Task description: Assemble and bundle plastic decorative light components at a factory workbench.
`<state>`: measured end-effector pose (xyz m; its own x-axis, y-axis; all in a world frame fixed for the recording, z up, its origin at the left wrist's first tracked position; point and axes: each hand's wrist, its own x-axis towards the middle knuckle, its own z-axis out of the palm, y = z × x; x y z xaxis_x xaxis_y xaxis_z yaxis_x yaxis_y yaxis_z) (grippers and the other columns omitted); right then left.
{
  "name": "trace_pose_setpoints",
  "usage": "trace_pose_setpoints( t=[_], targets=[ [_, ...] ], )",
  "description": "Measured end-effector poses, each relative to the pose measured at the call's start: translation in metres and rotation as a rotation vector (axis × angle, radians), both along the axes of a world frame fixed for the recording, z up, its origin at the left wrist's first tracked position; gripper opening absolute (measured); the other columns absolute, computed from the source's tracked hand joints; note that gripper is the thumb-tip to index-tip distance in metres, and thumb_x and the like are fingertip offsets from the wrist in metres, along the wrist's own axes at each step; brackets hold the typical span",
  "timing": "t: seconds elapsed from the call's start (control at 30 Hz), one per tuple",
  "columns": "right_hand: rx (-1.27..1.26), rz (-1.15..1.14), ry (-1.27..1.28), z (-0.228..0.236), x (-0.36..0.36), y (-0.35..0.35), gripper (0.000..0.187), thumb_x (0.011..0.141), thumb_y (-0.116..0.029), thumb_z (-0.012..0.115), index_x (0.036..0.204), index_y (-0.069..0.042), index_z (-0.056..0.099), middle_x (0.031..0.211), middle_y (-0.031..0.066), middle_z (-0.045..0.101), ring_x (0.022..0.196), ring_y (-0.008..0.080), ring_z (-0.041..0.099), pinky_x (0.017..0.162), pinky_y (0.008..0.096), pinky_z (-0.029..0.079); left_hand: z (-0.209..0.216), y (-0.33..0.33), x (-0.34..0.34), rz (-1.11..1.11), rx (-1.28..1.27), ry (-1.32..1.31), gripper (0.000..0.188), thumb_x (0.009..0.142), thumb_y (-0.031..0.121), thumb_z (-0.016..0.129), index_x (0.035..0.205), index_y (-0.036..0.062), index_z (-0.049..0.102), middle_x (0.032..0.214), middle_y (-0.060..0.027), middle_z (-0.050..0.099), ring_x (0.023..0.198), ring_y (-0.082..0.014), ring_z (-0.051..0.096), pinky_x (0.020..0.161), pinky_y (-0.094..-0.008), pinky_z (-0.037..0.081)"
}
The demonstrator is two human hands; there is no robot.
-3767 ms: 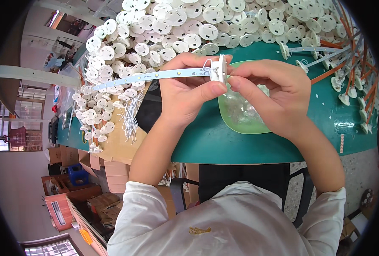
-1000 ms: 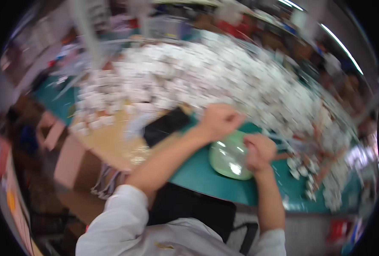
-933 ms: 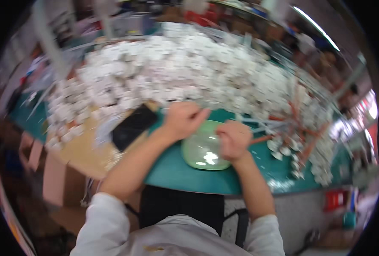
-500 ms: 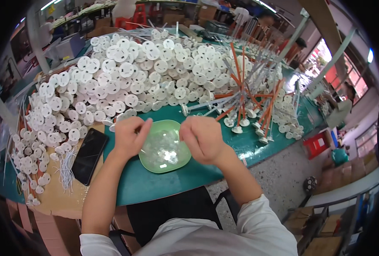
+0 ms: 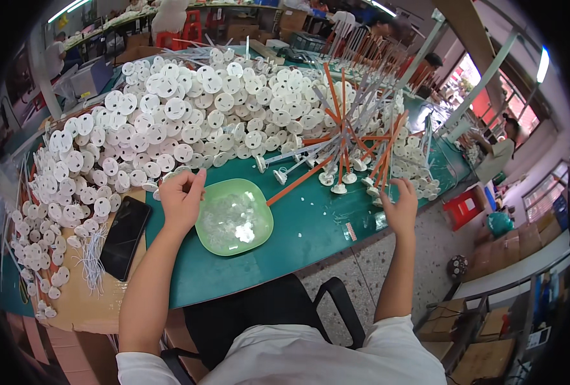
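My left hand [image 5: 182, 200] is closed beside the left rim of a pale green bowl [image 5: 267, 221], thumb raised against curled fingers; whatever they hold is hidden. Small clear plastic pieces [image 5: 224, 221] lie in the bowl. Off to the right, my right hand [image 5: 402, 204] has thumb and index finger apart, close to the white round bases of several orange strips [image 5: 382, 163]. I make out nothing between its fingers. A big heap of white round discs with small slots [image 5: 176, 109] fills the table behind both hands.
A black phone [image 5: 126, 237] and a bundle of thin white cords [image 5: 92, 256] lie on cardboard at the left. Grey and orange strips fan out from the heap's right end. A black chair [image 5: 339, 305] stands at the table's front edge. Several people are farther back.
My right hand has moved from above the bowl's right side out to the right, and its fingers have opened. My left hand stays by the bowl's left rim. The view has shifted slightly.
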<state>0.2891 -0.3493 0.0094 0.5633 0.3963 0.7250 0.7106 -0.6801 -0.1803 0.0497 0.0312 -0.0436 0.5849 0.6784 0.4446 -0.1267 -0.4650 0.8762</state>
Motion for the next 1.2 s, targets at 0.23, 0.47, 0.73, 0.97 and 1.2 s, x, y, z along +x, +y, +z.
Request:
trace_pose_setpoints(
  t=[0.23,0.47,0.73,0.97,1.2],
  targets=[
    [-0.2,-0.04,0.297,0.006,0.008,0.034,0.032,0.072,-0.016,0.073,0.101,-0.008,0.065,0.096,0.0127,0.063,0.086,0.0305,0.061,0.073,0.0376,0.05,-0.004,0.005,-0.003,0.005,-0.156,-0.064,0.035,0.091,0.019,0.063,0.062,0.0033,0.053,0.056,-0.0011,0.055,0.048,-0.0059,0.05,0.047,-0.0216,0.039],
    [-0.706,-0.301,0.093,-0.009,0.037,0.044,0.023,0.08,-0.011,0.059,0.101,-0.017,0.066,0.101,0.0085,0.061,0.099,0.0294,0.06,0.075,0.0421,0.052,-0.008,0.002,0.003,-0.003,-0.208,-0.084,0.034,0.091,0.018,0.064,0.062,0.0036,0.053,0.056,-0.001,0.055,0.048,-0.0058,0.05,0.046,-0.0213,0.038],
    [-0.207,-0.046,0.059,0.004,0.004,0.049,0.024,0.076,-0.005,0.061,0.1,-0.009,0.061,0.096,0.0132,0.064,0.087,0.0344,0.063,0.071,0.0437,0.051,-0.007,0.0,0.001,0.001,-0.062,-0.033,0.032,0.088,0.018,0.067,0.062,0.0031,0.055,0.054,0.0002,0.056,0.047,-0.0041,0.049,0.045,-0.0207,0.036],
    [-0.195,-0.008,0.011,-0.018,0.028,0.054,0.029,0.076,-0.006,0.064,0.105,-0.009,0.062,0.095,0.0152,0.065,0.082,0.0373,0.063,0.07,0.0447,0.05,-0.01,-0.002,0.003,-0.023,0.001,-0.024,0.033,0.087,0.018,0.068,0.061,0.0031,0.055,0.052,0.001,0.055,0.046,-0.0029,0.046,0.044,-0.021,0.033],
    [-0.165,0.018,0.119,-0.01,0.027,0.057,0.021,0.079,-0.01,0.064,0.099,-0.007,0.065,0.088,0.0165,0.065,0.08,0.0365,0.063,0.07,0.0432,0.05,-0.009,0.0,0.0,-0.009,0.008,0.016,0.033,0.087,0.02,0.068,0.061,0.0025,0.056,0.053,0.0013,0.055,0.047,-0.003,0.046,0.045,-0.0212,0.033]
  ],
)
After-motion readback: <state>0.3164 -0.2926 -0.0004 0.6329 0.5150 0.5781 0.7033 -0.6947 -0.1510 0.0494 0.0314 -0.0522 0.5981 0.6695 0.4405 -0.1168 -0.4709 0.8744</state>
